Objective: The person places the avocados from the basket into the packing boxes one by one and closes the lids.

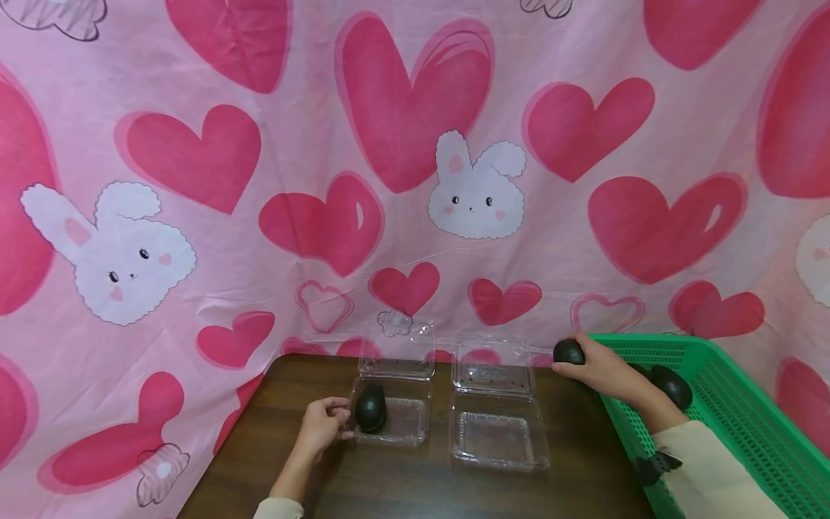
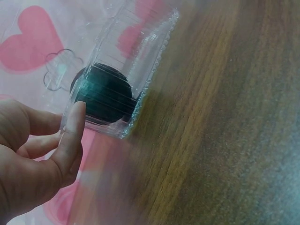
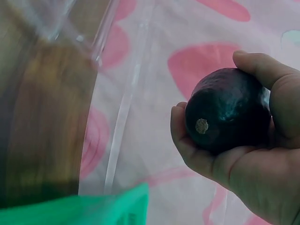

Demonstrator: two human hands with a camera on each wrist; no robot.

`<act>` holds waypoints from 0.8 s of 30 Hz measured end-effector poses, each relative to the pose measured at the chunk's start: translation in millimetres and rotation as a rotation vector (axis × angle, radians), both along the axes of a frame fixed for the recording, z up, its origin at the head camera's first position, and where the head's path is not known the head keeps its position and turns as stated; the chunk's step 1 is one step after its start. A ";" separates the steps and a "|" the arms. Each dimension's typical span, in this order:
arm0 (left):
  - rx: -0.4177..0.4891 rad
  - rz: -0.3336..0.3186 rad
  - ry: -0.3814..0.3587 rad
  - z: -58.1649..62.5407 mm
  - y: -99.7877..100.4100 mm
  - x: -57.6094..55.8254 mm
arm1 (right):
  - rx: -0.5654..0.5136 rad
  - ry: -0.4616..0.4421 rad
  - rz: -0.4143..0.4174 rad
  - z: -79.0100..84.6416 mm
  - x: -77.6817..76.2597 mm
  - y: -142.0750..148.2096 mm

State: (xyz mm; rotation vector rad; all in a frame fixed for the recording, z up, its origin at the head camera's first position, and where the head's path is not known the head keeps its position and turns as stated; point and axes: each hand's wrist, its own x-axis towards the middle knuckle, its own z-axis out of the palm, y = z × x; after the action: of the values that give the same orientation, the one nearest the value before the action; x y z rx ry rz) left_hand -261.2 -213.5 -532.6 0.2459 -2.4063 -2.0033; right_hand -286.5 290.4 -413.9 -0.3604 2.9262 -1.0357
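My right hand (image 1: 593, 367) grips a dark green avocado (image 3: 227, 112), fingers and thumb curled round it, its pale stem scar showing in the right wrist view. It is held over the table's far right, beside the green basket. My left hand (image 1: 324, 422) pinches the left edge of a clear plastic clamshell box (image 1: 408, 436) between thumb and fingers. Inside that box's base, towards its left side, lies another avocado (image 1: 371, 409). To its right, a second clear clamshell box (image 1: 499, 461) stands with its lid raised and nothing in it.
A green plastic basket (image 1: 713, 360) stands at the right edge of the table, with an avocado (image 1: 671, 388) in it, partly behind my right forearm. The brown wooden table (image 1: 389, 490) meets a pink heart-and-rabbit cloth (image 1: 402, 238) at the back.
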 end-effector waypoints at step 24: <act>0.009 0.005 0.009 -1.0 -0.4 -2.0 | -0.251 -0.067 0.078 -25.1 -18.4 -102.5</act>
State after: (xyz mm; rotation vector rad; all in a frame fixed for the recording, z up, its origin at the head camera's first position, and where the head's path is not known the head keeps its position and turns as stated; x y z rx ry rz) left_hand -263.2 -213.9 -533.5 0.2423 -2.3891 -2.0094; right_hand -304.9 187.9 -439.0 -0.4316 2.7042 -1.3778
